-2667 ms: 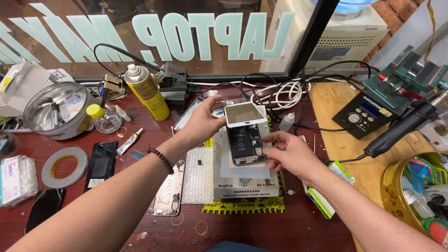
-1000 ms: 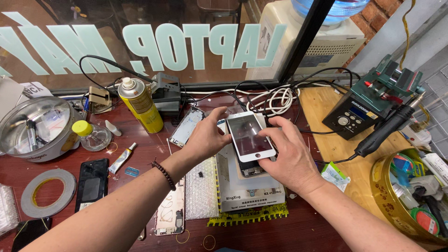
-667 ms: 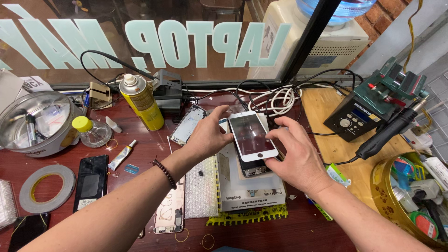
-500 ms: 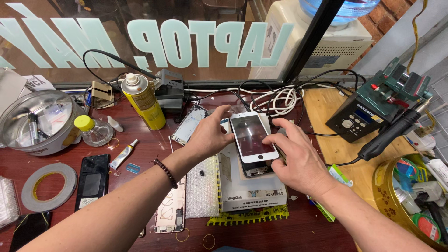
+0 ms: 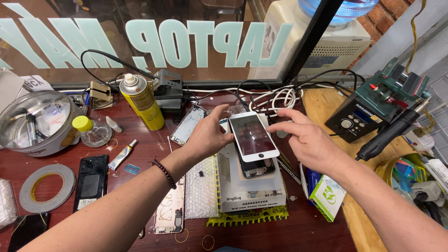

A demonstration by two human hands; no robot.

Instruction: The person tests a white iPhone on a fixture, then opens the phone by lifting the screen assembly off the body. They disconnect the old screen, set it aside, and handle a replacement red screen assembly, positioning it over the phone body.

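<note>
Landmark: white phone screen, tilted, lying across a dark phone body on the white heating pad at mid-surface.

- Far left of the screen — steel bowl, tape roll, black phone flat on the red surface.
- Left of the screen — yellow spray can upright, small glue tube, bare phone frame below.
- Left hand — fingers curled, tips on the screen's left edge, steadying it.
- Right hand — open, fingers spread, hovering just right of the screen; whether the fingertip touches its top corner cannot be told.
- Right of the screen — green-white box, soldering station with hot-air handle.

Step, as judged: seating the screen onto the body — alignment stage, not yet pressed flush. Next move likely calls for squaring the screen's edges over the body, then even pressure from both hands.
</note>
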